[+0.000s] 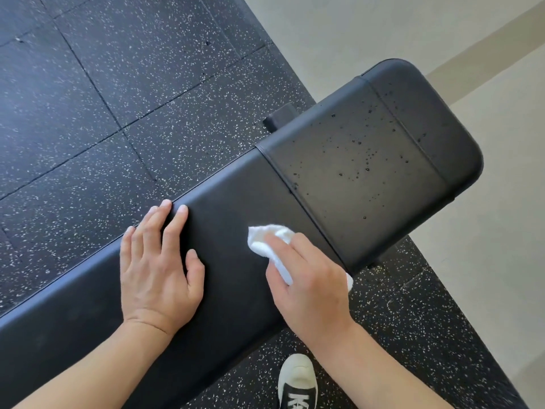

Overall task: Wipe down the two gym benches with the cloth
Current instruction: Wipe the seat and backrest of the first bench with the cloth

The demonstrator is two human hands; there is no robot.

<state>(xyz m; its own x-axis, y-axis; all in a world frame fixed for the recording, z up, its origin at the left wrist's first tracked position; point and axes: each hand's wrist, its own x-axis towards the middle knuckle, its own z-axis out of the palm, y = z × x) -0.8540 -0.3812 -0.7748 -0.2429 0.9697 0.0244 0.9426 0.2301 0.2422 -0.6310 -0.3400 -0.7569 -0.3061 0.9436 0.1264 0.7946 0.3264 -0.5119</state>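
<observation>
A black padded gym bench [233, 202] runs diagonally from the lower left to the upper right. Its far end section [368, 160] is dotted with droplets. My right hand [309, 278] grips a small white cloth [265, 242] and presses it on the pad just short of the seam between the two sections. Flat on the pad at its far edge lies my left hand [159, 261], fingers straight and reaching to that edge. Only one bench is in view.
Black speckled rubber floor tiles [103, 98] surround the bench. A pale wall [486, 261] stands at the right, close to the bench's end. My shoe [298, 382] is on the floor below the bench. A black frame part [278, 115] sticks out beneath the far side.
</observation>
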